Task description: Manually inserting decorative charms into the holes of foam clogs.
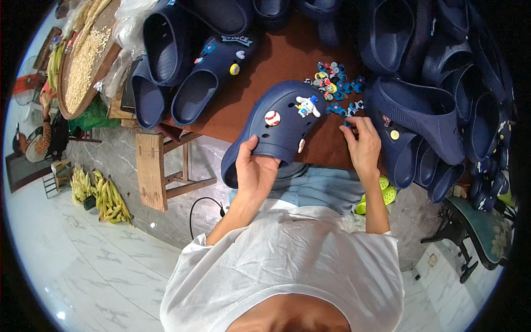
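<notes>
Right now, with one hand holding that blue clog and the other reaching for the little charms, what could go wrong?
The left hand grips the navy clog only at its heel end, out past the table's edge, so it might slip down. The right hand picks at the loose charm pile; small pieces could scatter or roll off. The heaped clogs beside that hand might slide onto the charms.

Bright, even daylight, glare on the pale marble floor (83,265), sharp centre, fisheye bending and black vignette at the rim
</notes>
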A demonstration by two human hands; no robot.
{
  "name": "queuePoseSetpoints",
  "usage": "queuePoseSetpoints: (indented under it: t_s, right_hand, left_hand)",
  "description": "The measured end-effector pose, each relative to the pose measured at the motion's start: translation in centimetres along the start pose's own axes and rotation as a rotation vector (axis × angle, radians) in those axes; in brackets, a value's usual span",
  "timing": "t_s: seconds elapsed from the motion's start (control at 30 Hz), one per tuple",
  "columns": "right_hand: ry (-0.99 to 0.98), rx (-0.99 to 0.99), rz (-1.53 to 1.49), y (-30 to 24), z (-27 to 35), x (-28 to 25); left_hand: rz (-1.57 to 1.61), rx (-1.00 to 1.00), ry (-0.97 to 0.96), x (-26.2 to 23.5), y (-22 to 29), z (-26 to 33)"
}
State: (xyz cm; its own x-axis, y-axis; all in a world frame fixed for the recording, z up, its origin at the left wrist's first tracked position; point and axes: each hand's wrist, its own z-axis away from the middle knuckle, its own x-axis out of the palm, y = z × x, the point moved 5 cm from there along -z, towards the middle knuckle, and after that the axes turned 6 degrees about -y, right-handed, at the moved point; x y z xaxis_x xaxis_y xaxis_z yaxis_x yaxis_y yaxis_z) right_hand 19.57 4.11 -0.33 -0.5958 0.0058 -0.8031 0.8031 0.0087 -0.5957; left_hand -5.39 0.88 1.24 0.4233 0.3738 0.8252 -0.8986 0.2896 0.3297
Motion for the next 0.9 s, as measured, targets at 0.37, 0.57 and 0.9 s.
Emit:
queuePoseSetpoints:
  t_s: [0.37, 0.57, 0.9]
  right_hand:
    - [0.008, -0.106, -0.269, -4.4, -0.2, -2.6]
    - [-0.213, -0.018, -0.830, -9.3, 0.0, -0.1]
    - [-0.251, -0.161, -0.713, -12.1, -1.1, 1.5]
  left_hand:
    - [0.009, 0.002, 0.005, 0.2, -0.7, 0.2]
    - [-0.162, 0.051, -0.008, 0.3, -1.2, 0.7]
    - [-0.437, 0.186, 0.026, -0.7, -1.7, 1.4]
